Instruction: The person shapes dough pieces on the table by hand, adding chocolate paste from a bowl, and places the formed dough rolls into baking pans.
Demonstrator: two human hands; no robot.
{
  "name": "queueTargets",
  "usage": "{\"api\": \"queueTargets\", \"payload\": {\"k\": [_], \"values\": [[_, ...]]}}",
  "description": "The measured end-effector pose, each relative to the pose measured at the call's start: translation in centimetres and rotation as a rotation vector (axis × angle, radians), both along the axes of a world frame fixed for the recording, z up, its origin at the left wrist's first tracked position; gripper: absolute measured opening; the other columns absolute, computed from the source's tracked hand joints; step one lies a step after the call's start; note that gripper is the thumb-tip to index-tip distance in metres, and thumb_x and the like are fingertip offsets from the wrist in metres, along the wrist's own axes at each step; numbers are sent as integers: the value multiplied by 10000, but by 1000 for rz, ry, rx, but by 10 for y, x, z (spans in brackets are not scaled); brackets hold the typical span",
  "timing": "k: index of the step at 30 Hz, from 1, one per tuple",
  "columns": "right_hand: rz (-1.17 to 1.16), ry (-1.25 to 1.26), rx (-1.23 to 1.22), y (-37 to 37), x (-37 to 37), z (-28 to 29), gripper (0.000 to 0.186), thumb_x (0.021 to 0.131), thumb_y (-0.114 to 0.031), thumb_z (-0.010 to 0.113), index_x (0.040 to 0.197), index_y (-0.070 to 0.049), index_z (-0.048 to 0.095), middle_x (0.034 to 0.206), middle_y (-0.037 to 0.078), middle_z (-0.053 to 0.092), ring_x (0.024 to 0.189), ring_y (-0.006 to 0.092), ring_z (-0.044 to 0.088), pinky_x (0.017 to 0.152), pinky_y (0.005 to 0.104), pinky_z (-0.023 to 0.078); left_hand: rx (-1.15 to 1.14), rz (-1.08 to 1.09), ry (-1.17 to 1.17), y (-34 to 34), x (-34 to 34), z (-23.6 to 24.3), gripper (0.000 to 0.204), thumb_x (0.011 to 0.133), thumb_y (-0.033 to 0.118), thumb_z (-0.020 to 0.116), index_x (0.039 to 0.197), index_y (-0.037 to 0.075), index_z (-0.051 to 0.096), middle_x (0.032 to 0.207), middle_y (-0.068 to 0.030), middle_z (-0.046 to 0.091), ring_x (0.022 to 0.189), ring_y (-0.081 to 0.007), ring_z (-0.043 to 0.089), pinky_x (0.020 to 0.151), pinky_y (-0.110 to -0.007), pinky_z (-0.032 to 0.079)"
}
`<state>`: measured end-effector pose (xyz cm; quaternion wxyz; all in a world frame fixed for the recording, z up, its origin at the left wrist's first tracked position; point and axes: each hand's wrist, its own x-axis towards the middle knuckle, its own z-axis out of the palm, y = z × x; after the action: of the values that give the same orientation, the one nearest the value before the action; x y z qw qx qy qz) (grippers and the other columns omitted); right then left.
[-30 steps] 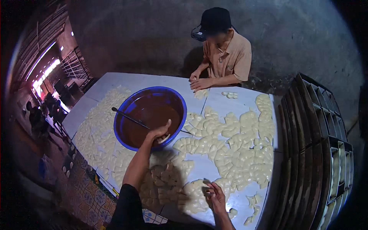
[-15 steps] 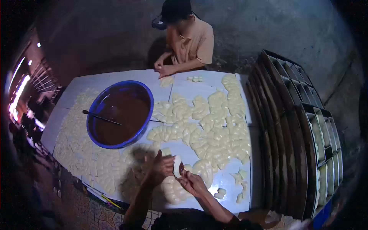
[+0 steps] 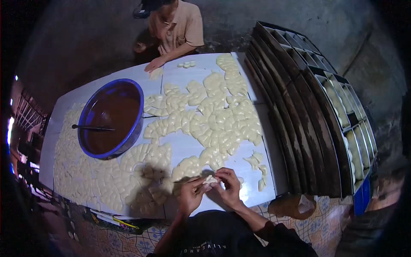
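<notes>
A small piece of pale dough (image 3: pixel 210 180) is pinched between my two hands above the near side of the table. My left hand (image 3: pixel 191 195) grips it from the left, fingers together. On the other side, my right hand (image 3: pixel 230 186) holds its edge with thumb and fingertips. Any filling inside is hidden. Just beyond my hands lie flattened, overlapping dough pieces (image 3: pixel 186 168), and a larger spread of them (image 3: pixel 222 124) extends further back. To the left stands a blue basin (image 3: pixel 138 124) of brown paste (image 3: pixel 115 115), with a dark-handled tool (image 3: pixel 92 127) resting in it.
Across the white table (image 3: pixel 180 150), a co-worker's hand (image 3: pixel 155 64) touches dough near a short row of dough pieces (image 3: pixel 186 64). More flattened dough (image 3: pixel 85 171) covers the left side. Stacked dark trays (image 3: pixel 295 128) rise at the right; the front compartments hold pale dough (image 3: pixel 354 147).
The dough piece, open with brown filling showing before, is now gathered between both hands' fingertips. My left hand's spread fingers have closed. The view has shifted, and the co-worker's hands have moved apart.
</notes>
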<state>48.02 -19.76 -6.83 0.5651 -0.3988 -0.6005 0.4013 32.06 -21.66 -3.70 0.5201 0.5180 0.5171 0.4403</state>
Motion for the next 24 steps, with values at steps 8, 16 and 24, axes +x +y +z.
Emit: {"api": "queueTargets", "payload": {"k": [8,16,24], "values": [[154,-195,-199,-32,17,14,201,842,-69,676,1029,4,690,1152,126,568,966,177,590,789,277,478,-351,-35,-261,-10,10,-12,180,892,68,639,1001,-57,570,960,-72,587,883,-140,620,731,-275,577],[369,126,-858,-53,57,-4,557,945,-205,564,1433,-64,335,1084,39,555,883,127,546,737,261,481,119,-368,-147,-18,36,-7,534,831,-120,549,1295,44,341,1032,-97,509,909,-150,571,779,-281,485],[-176,-227,-397,-59,109,-21,690,773,24,577,1419,-3,338,1128,113,648,1052,243,605,936,319,452,294,-306,198,2,22,-16,462,834,15,559,1271,16,408,1171,-119,516,1186,-233,517,970,-350,419]]}}
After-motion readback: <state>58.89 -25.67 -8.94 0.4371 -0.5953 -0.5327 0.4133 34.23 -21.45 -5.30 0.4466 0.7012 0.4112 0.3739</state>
